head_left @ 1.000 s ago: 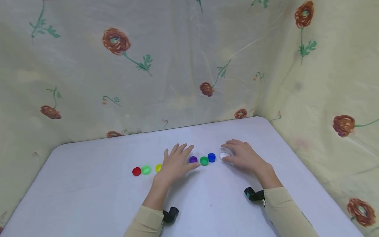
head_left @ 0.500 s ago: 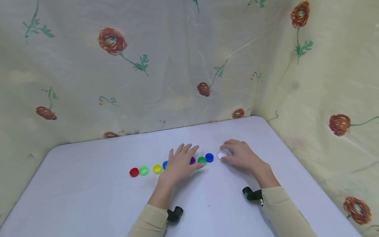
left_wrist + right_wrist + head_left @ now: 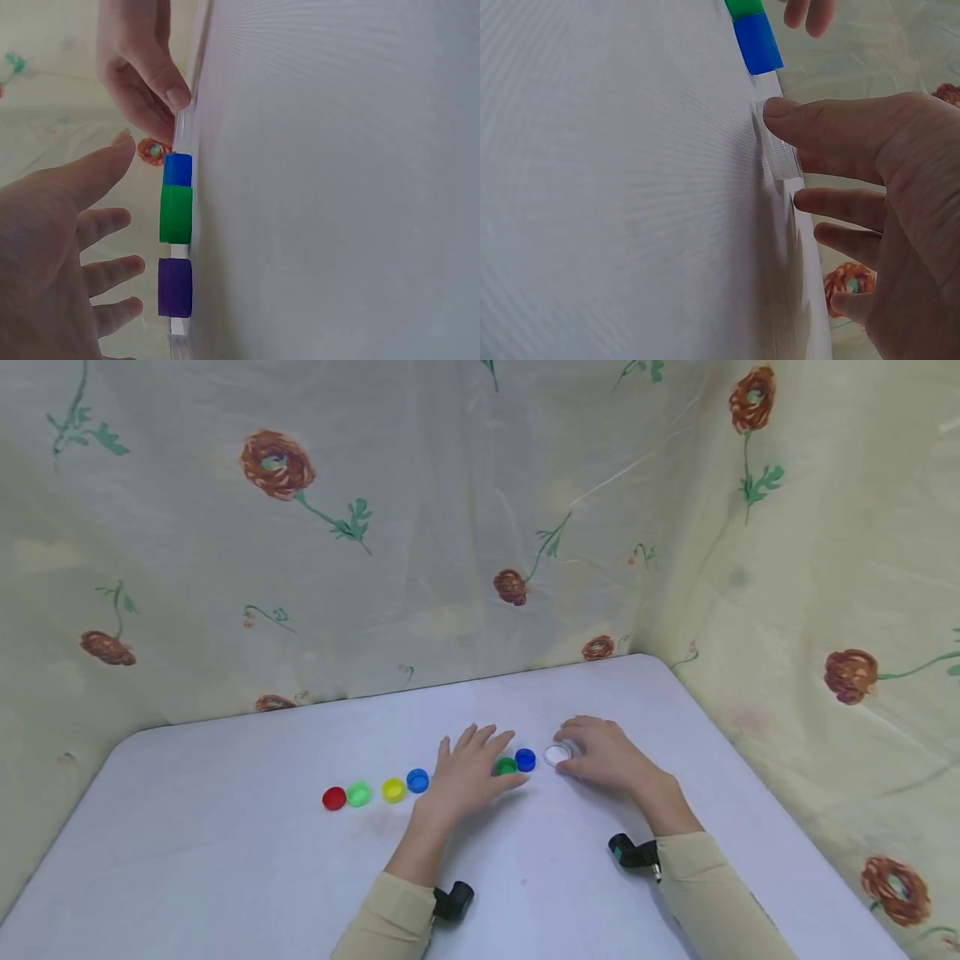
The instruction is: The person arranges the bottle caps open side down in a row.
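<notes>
A row of small round bottle caps lies on the white table. In the head view my right hand (image 3: 606, 756) holds a clear-white cap (image 3: 557, 754) at the row's right end, thumb on its near side and fingers on its far side. My left hand (image 3: 468, 772) hovers with spread fingers over the row, beside the green cap (image 3: 506, 766) and dark blue cap (image 3: 526, 760). It hides the purple cap (image 3: 175, 288), which shows in the left wrist view. Left of this hand lie a light blue cap (image 3: 417, 781), yellow cap (image 3: 393, 790), light green cap (image 3: 359, 794) and red cap (image 3: 334, 798).
The white table (image 3: 225, 860) ends at a flowered curtain (image 3: 420, 527) behind it and another along the right side. A black wrist camera (image 3: 453, 902) sits on the left sleeve, and a second camera (image 3: 632, 852) on the right.
My left hand has moved right along the row, uncovering the light blue cap and covering the purple one. The right hand stays at the clear-white cap. The whole head view has shifted slightly.
</notes>
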The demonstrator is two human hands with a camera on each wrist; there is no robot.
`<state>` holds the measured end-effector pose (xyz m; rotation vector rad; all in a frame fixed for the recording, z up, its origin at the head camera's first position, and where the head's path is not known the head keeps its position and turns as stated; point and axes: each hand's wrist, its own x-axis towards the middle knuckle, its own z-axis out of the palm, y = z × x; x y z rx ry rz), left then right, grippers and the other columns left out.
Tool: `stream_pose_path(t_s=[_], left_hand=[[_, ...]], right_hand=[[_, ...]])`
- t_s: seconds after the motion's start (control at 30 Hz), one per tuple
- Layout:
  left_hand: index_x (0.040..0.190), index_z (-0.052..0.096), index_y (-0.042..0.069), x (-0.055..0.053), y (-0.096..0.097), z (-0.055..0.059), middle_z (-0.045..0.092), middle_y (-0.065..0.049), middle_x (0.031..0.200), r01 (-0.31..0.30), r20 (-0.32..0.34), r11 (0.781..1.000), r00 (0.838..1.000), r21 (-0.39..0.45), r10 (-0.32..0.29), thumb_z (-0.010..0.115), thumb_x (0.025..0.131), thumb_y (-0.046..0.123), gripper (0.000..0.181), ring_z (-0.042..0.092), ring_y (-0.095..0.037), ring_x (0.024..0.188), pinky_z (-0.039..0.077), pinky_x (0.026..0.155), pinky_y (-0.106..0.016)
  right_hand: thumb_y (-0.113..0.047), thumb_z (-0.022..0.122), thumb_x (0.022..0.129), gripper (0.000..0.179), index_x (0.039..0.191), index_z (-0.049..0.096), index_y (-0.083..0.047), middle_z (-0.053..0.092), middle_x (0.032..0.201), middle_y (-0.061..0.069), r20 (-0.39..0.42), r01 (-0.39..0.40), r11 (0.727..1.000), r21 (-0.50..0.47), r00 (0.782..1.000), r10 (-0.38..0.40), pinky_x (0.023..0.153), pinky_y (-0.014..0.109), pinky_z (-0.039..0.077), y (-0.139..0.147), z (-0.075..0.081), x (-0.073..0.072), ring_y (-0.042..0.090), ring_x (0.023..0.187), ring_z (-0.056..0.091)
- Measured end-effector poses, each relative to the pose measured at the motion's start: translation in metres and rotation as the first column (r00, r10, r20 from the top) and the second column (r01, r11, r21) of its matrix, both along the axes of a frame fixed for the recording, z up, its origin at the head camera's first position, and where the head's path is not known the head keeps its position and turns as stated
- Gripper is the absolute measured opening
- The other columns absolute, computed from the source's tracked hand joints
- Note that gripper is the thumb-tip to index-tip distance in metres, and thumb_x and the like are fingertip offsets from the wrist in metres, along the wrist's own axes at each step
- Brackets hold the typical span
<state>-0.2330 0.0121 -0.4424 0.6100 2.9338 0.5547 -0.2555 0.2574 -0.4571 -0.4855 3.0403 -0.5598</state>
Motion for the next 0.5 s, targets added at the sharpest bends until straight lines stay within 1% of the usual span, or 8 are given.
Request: stream_pose_path(t_s=[0.27,0.5], left_hand=[[0.152,0.039,0.032,-0.003,0.009,-0.003,0.035,-0.003,0.162,0.004,-0.010,1.000,1.000,-0.012,-0.004,0.055,0.091,0.065,0.072,0.022,-0.034,0.153,0.014,0.119,-0.067],[0.151,0.042,0.032,-0.003,0.016,-0.002,0.037,-0.004,0.160,-0.007,-0.002,1.000,1.000,-0.013,0.007,0.059,0.091,0.062,0.069,0.025,-0.033,0.153,0.016,0.119,-0.067]], right_hand=[[-0.033,0.074,0.086,0.043,0.123,0.068,-0.012,0.057,0.143,0.014,0.015,0.009,1.000,-0.022,1.000,-0.008,0.117,0.063,0.026,0.002,0.000,0.001,0.038,0.141,0.042],[-0.031,0.075,0.085,0.042,0.122,0.068,-0.011,0.058,0.142,0.015,0.003,0.000,0.999,-0.038,1.000,0.000,0.115,0.063,0.030,0.002,-0.001,0.002,0.039,0.139,0.045]])
